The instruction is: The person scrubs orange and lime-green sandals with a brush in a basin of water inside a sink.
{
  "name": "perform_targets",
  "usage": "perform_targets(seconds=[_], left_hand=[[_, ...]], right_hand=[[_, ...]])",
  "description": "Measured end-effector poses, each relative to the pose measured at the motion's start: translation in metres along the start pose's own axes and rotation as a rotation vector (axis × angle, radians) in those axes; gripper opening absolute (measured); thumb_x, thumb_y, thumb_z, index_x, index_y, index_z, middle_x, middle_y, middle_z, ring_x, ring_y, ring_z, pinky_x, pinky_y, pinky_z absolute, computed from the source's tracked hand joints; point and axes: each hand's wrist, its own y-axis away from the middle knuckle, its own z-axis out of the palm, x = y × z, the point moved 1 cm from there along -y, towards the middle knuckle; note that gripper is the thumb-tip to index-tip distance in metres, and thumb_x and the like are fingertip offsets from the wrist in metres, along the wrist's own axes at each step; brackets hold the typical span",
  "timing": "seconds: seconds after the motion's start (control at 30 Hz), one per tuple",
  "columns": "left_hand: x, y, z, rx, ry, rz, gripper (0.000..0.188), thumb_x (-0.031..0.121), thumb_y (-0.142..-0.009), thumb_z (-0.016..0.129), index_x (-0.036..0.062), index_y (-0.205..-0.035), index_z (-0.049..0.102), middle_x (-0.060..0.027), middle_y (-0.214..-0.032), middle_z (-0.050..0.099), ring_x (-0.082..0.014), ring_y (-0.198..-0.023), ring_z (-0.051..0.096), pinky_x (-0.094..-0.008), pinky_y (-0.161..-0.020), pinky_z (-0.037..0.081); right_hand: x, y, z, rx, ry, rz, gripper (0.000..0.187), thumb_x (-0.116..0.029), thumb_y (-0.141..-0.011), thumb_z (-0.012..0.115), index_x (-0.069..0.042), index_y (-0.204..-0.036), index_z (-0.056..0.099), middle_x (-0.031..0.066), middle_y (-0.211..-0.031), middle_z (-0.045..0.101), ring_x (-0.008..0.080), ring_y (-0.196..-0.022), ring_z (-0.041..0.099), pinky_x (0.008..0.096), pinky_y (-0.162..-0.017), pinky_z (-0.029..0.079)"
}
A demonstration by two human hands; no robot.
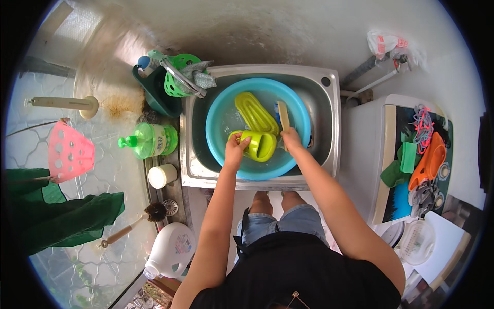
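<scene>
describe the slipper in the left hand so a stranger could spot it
Inside the steel sink sits a round blue basin. Toward its near side, the left hand holds this lime-green slipper. Its surface looks smooth, unlike the grooved slipper beyond it.

Head cam, downward, prob. near

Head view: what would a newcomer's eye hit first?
Likely the bright blue basin in the steel sink, centre frame, with a lime slipper lying in it. Nearer the body, the left hand grips a second lime slipper, while the right hand holds a beige brush. Next, perhaps, the pink perforated basket at far left.
</scene>
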Motion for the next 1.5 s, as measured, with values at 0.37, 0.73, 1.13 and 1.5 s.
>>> perform_targets(seconds=[0.37, 0.73, 1.13, 1.5], left_hand=[[0.090, 0.045, -0.005, 0.014, 0.669, 0.069, 0.045, 0.025, -0.094, 0.045, 0.0006, -0.132, 0.046, -0.0156, -0.123, 0.061, -0.0282, -0.112, 0.059, -0.0383, -0.094, 0.047], [0.053, 0.094, -0.049, 0.624, 0.472, 0.110, 0.035, 0.022, -0.093, 0.058, -0.0015, -0.118, 0.052, -0.0141, -0.111, 0.062, -0.0251, -0.097, 0.064, -0.0349, -0.077, 0.053], [-0.021, 0.070, -0.098, 0.549, 0.692, 0.379, 0.034, 0.021, -0.094, 0.054, -0.0008, -0.120, 0.053, -0.0129, -0.116, 0.062, -0.0253, -0.110, 0.059, -0.0378, -0.096, 0.046], [-0.019, 0.072, -0.100, 0.413, 0.706, 0.392, 0.035, 0.024, -0.102, 0.043, -0.0026, -0.122, 0.050, -0.0133, -0.120, 0.059, -0.0248, -0.110, 0.058, -0.0378, -0.098, 0.045]], right_hand=[[-0.020, 0.058, -0.021, 0.140, 0.192, -0.450, 0.043, -0.036, -0.094, 0.052, -0.001, -0.118, 0.054, 0.0172, -0.094, 0.065, 0.0331, -0.088, 0.063, 0.0411, -0.077, 0.047], [-0.025, 0.090, -0.014, -0.024, 0.511, -0.659, 0.048, -0.032, -0.093, 0.054, -0.027, -0.140, 0.045, 0.0142, -0.101, 0.066, 0.0356, -0.090, 0.063, 0.0438, -0.078, 0.049], [-0.006, 0.125, 0.038, -0.257, 0.676, -0.922, 0.037, -0.031, -0.093, 0.055, -0.032, -0.130, 0.057, 0.0099, -0.076, 0.056, 0.0297, -0.073, 0.061, 0.0413, -0.065, 0.049], [-0.030, 0.140, 0.167, -0.124, 0.645, -1.166, 0.038, -0.026, -0.091, 0.056, -0.028, -0.129, 0.058, 0.0118, -0.072, 0.056, 0.0341, -0.062, 0.061, 0.0447, -0.054, 0.050]])
